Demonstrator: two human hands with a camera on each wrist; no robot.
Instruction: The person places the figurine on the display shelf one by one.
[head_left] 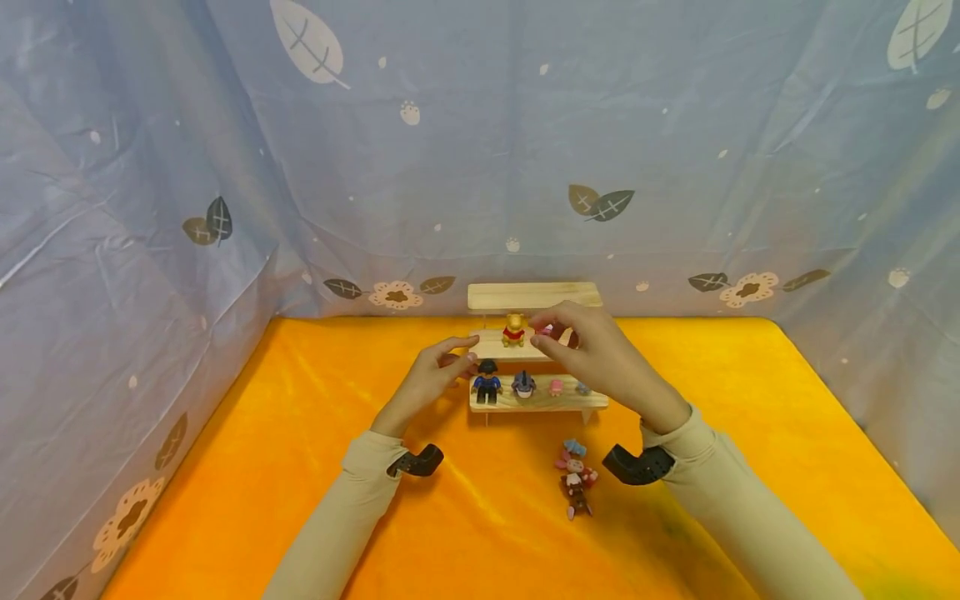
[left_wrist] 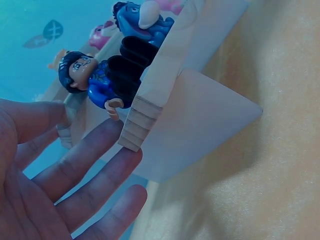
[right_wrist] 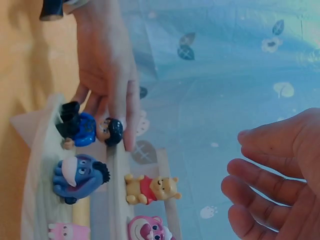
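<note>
A small three-tier wooden shelf (head_left: 534, 295) holds toy figures. My left hand (head_left: 431, 377) is at the shelf's left end, fingers extended and fingertips touching the board ends. Closest to it on the lowest tier sits a toy man in blue with black hair (left_wrist: 102, 85), beside a blue-grey donkey (right_wrist: 80, 178). My right hand (head_left: 600, 354) hovers over the right part of the middle tier, fingers loosely bent, with nothing between them in the right wrist view. A yellow bear in a red shirt (right_wrist: 152, 190) and a pink bear (right_wrist: 146, 229) sit on that tier.
Further right on the lowest tier are a small pink figure (head_left: 556, 387) and a small greyish figure (head_left: 582, 388). Several loose toy figures (head_left: 575, 482) lie on the orange cloth (head_left: 480, 533) in front. A patterned curtain (head_left: 480, 167) hangs behind the shelf.
</note>
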